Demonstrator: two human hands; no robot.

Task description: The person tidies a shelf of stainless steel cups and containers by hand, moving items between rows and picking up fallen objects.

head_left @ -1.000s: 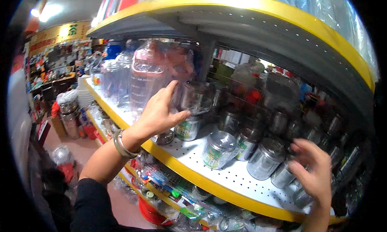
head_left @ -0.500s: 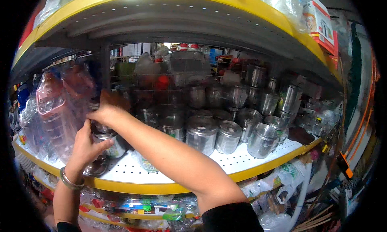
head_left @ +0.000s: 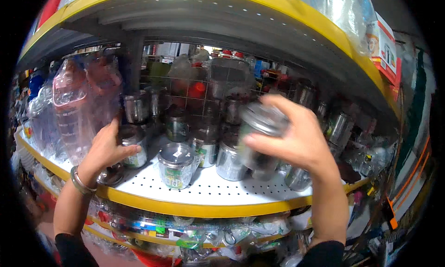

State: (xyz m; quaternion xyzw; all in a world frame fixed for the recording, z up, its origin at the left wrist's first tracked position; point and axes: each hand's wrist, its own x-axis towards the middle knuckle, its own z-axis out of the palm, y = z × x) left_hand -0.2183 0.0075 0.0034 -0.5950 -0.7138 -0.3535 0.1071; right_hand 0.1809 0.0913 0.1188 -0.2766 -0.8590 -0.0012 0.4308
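The right hand (head_left: 296, 141) is motion-blurred, fingers wrapped round a steel jar (head_left: 257, 137) lifted above the white shelf (head_left: 222, 190); its lower half is hard to make out. At the shelf's left end, the left hand (head_left: 105, 151) seems closed on a small steel tin (head_left: 132, 146), fingers half hiding it.

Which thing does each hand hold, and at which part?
Right hand grips a steel canister around its side. Left hand grips another canister by its side.
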